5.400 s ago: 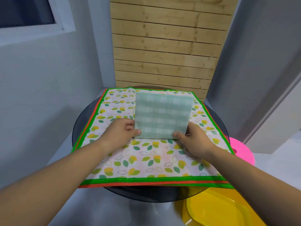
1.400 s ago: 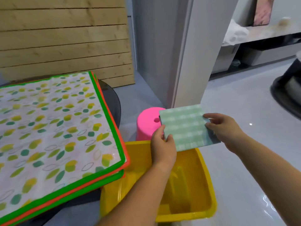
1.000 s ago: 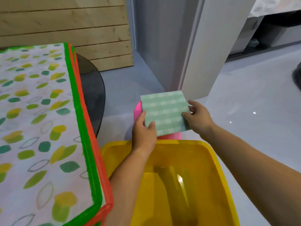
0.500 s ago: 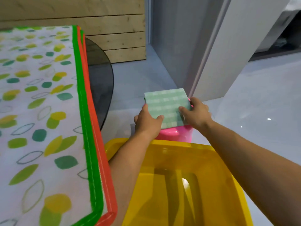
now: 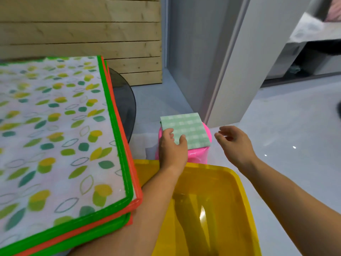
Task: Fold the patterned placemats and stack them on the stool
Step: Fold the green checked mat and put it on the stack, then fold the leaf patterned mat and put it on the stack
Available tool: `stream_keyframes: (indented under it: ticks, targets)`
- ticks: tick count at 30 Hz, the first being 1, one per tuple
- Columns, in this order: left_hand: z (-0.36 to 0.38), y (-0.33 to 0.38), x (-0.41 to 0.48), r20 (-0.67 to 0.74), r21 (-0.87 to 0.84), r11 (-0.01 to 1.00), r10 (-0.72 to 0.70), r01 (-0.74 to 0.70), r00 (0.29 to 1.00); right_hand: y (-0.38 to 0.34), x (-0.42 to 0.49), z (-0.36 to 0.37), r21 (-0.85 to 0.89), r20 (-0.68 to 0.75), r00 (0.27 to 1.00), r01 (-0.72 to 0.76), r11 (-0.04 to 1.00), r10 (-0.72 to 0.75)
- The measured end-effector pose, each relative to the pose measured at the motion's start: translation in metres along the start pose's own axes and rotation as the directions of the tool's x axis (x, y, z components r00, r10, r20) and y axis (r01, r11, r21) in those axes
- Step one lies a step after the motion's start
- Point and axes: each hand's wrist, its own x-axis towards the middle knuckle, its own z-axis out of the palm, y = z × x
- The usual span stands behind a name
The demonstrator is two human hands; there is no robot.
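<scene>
Your right hand (image 5: 234,143) had just let go, fingers loose and spread beside the stool (image 5: 199,156), where the folded placemat (image 5: 190,129) now lay. Your left hand (image 5: 172,147) still pinched its near corner. The leafy placemats (image 5: 55,126) on the table waited unfolded.

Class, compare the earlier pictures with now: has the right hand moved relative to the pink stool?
Yes. The right hand has released the folded placemat and drawn rightward off the pink stool, open beside it.
</scene>
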Motion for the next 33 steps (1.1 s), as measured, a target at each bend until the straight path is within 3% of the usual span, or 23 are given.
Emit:
stream_keyframes:
  ticks: [6,10,15,18,20,25,29,33]
  targets:
    - [-0.006,0.049,-0.086,0.057,-0.126,0.992,-0.003,0.01,0.998,-0.063,-0.06,-0.056,-0.006,-0.05,0.995,0.083,0.997,-0.083]
    - [-0.037,0.093,-0.139,0.14,-0.181,0.981,0.097,-0.07,0.985,-0.113,-0.102,-0.089,0.016,-0.081,0.984,0.163,0.986,-0.161]
    - [-0.147,0.13,-0.149,0.126,-0.08,0.972,0.23,-0.221,0.965,-0.19,-0.152,-0.093,0.052,-0.002,0.966,0.257,0.965,-0.258]
    - [-0.228,0.131,-0.147,0.148,0.106,0.927,0.342,-0.359,0.928,-0.236,-0.18,-0.066,0.065,0.139,0.933,0.325,0.944,-0.331]
    - [-0.287,0.122,-0.147,0.201,0.293,0.852,0.389,-0.434,0.899,-0.264,-0.2,-0.036,0.061,0.249,0.893,0.373,0.926,-0.376]
    - [-0.414,0.079,-0.14,0.296,0.715,0.578,0.26,-0.394,0.919,-0.294,-0.241,0.049,-0.029,0.516,0.713,0.568,0.822,-0.474]
    - [-0.472,0.056,-0.143,0.441,0.771,0.417,0.196,-0.481,0.876,-0.303,-0.262,0.094,-0.046,0.642,0.57,0.697,0.715,-0.514]
    - [-0.49,0.044,-0.145,0.516,0.747,0.432,0.101,-0.505,0.851,-0.297,-0.263,0.122,0.026,0.712,0.434,0.769,0.638,-0.552]
